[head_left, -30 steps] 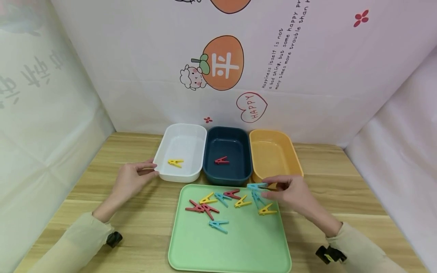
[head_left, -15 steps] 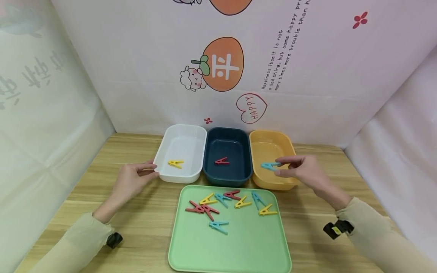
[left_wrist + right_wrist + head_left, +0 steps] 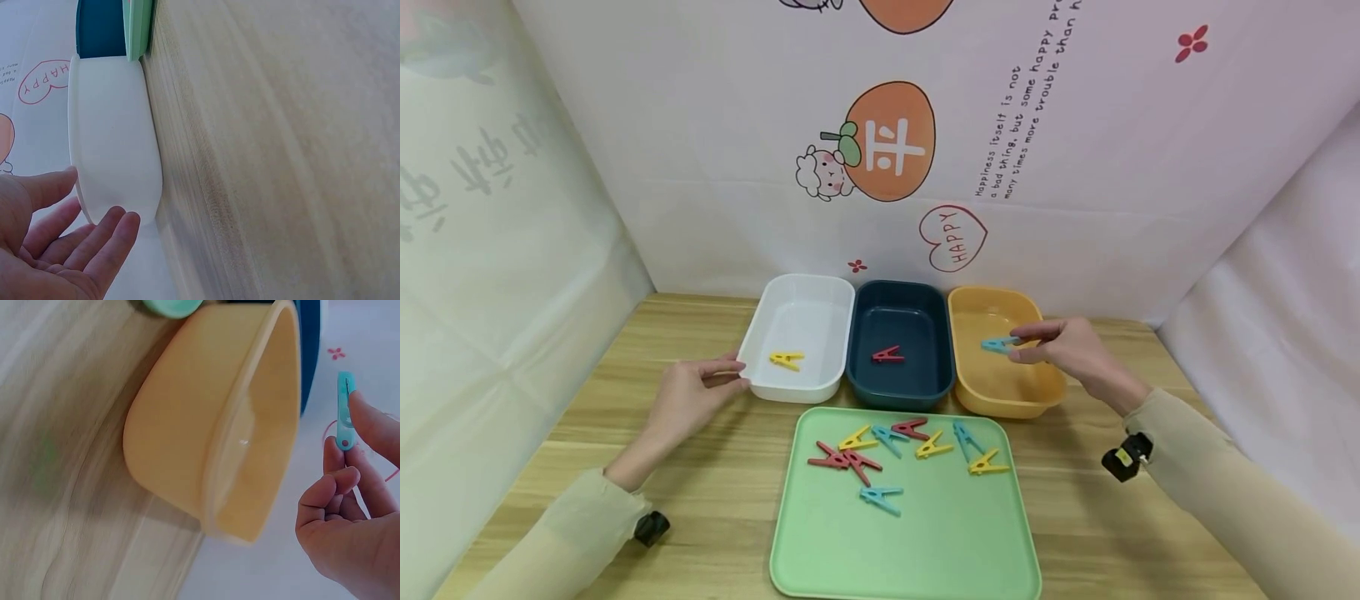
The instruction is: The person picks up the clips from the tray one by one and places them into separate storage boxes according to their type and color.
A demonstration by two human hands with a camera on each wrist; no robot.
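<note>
My right hand [image 3: 1075, 350] pinches a light blue clothespin [image 3: 998, 345] between thumb and fingers, above the yellow bin [image 3: 1011, 408]. The right wrist view shows the same clothespin [image 3: 345, 412] clear of the bin's rim. At the front left corner of the white bin [image 3: 797, 392], my left hand [image 3: 688, 396] rests its fingertips with the fingers loosely extended. A yellow clothespin [image 3: 786, 360] lies in the white bin. In the dark blue bin [image 3: 901, 396] lies a red clothespin [image 3: 887, 354].
A green tray [image 3: 910, 550] stands in front of the bins, with several red, yellow and blue clothespins near its far edge. Behind the bins rises a printed cloth backdrop [image 3: 737, 208]. White cloth also hangs at both sides of the wooden table [image 3: 715, 500].
My right hand has lifted the blue clothespin from the tray's far right corner and carried it forward over the yellow bin. My left hand stays at the white bin.
</note>
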